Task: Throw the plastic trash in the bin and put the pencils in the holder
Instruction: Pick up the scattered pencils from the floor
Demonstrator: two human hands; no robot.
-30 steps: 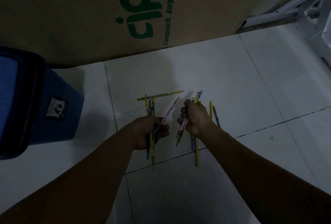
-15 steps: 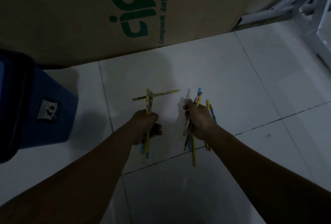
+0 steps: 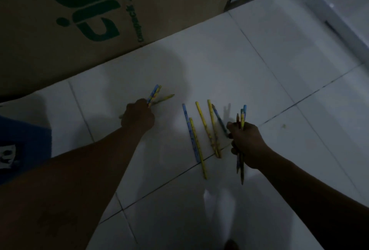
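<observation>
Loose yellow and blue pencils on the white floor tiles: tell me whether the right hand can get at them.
Probably yes: the loose pencils lie uncovered just beside the right hand, though it already grips a bundle of pencils.

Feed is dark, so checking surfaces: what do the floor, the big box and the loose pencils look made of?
Floor: glazed white tile, going by grout lines and soft sheen. Box: matte brown cardboard with green print. Loose pencils: likely wood under yellow and blue patterned coating; too dim to confirm.
</observation>
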